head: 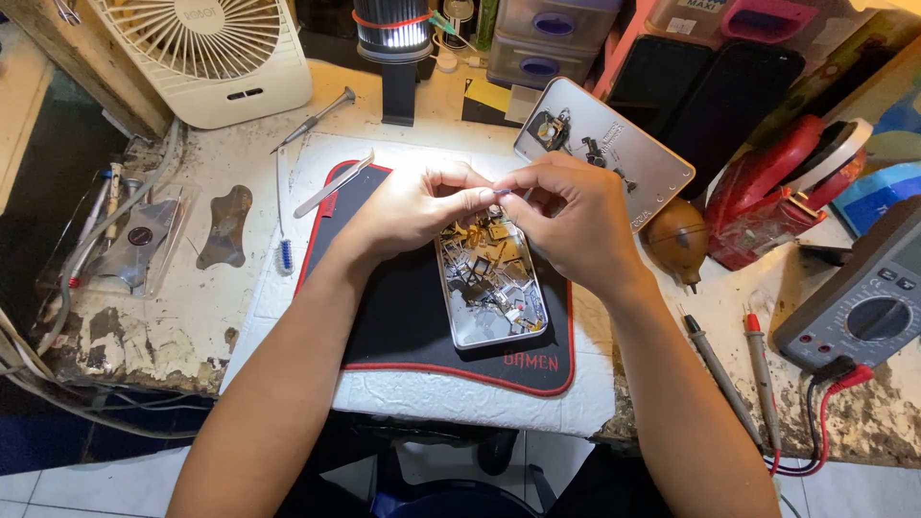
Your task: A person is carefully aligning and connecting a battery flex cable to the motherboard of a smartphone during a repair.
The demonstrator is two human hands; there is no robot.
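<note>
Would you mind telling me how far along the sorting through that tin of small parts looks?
Done: the metal tin lies open on the black mat, its lid set aside holding a few parts. In hand: left hand and right hand pinch one tiny piece together. Left: many parts remain in the tin; tweezers lie unused.

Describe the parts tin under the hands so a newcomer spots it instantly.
Start at the black mat with red edging mid-bench. On it, just below the left hand and right hand, lies a shallow silver tin. Unlike the flat metal lid beyond, it holds small loose parts.
</note>
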